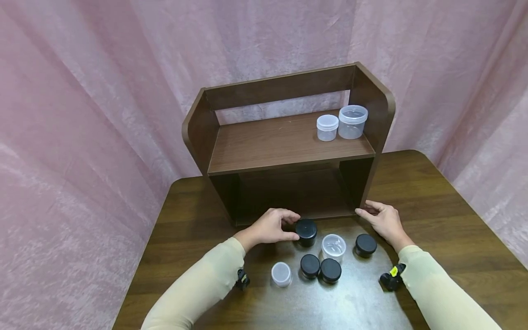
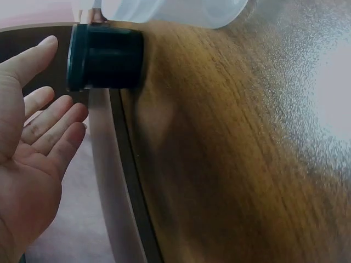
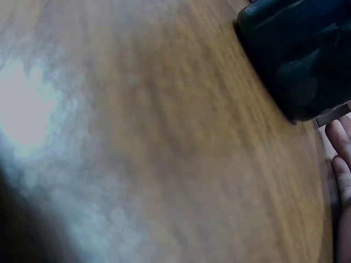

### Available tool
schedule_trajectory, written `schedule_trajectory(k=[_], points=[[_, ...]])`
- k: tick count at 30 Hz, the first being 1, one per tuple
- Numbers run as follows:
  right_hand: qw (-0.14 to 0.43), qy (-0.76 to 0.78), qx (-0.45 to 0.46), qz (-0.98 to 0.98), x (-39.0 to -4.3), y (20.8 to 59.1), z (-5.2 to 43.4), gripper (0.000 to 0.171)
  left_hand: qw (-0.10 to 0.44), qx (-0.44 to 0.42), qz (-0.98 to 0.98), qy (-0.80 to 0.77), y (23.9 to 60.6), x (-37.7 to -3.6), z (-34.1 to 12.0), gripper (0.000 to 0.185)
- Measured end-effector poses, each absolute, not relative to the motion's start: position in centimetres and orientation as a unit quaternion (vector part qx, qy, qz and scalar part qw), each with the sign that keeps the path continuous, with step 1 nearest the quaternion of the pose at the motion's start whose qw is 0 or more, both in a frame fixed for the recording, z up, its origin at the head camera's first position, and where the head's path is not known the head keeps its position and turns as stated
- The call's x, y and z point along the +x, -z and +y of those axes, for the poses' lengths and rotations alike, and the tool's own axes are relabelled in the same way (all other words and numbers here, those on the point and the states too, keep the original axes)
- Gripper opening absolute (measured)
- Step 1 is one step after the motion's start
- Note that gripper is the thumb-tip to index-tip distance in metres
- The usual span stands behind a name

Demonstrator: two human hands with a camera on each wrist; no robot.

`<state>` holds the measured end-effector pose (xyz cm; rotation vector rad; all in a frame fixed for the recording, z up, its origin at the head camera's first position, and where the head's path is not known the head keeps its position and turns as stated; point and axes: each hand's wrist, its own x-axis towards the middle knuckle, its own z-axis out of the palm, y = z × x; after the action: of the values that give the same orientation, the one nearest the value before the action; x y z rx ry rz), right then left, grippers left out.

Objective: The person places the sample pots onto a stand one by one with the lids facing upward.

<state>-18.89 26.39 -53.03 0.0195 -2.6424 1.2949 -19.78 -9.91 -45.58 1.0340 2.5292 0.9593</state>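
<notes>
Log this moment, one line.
left hand open beside black jar | right hand at lower right corner of shelf | small jar, large jar on top

From my head view I see pale pink curtain point(image 1: 82, 137) fabric, mottled like crushed velvet, hanging in soft folds behind and along both sides of a brown wood-grain table point(image 1: 425, 201) with rounded far corners. Toward its back I see a darker brown two-tier shelf unit point(image 1: 264, 142), its lower compartment deep in shadow and its upper tier open through a slot at the rear, where the curtain shows. A whitish glare point(image 1: 330, 314) washes out the grain at the table's near side.
</notes>
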Motion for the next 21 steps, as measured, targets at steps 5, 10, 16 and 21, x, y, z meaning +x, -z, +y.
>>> schedule_trajectory(k=[5,10,16,21], points=[[0.100,-0.438,0.005,-0.893,-18.8,53.1,26.4,0.064,0.119,0.355,0.866,-0.332,46.5,-20.1,-9.5,0.060],[0.106,-0.436,0.008,-0.894,-18.8,53.2,26.4,0.063,0.113,0.361,0.864,-0.332,46.8,-20.2,-9.0,0.062],[0.108,-0.436,0.009,-0.893,-18.9,53.2,26.5,0.063,0.106,0.363,0.867,-0.326,46.7,-20.1,-8.7,0.062],[0.104,-0.435,0.008,-0.894,-18.9,53.1,26.4,0.063,0.103,0.367,0.867,-0.321,46.6,-20.1,-8.5,0.060]])
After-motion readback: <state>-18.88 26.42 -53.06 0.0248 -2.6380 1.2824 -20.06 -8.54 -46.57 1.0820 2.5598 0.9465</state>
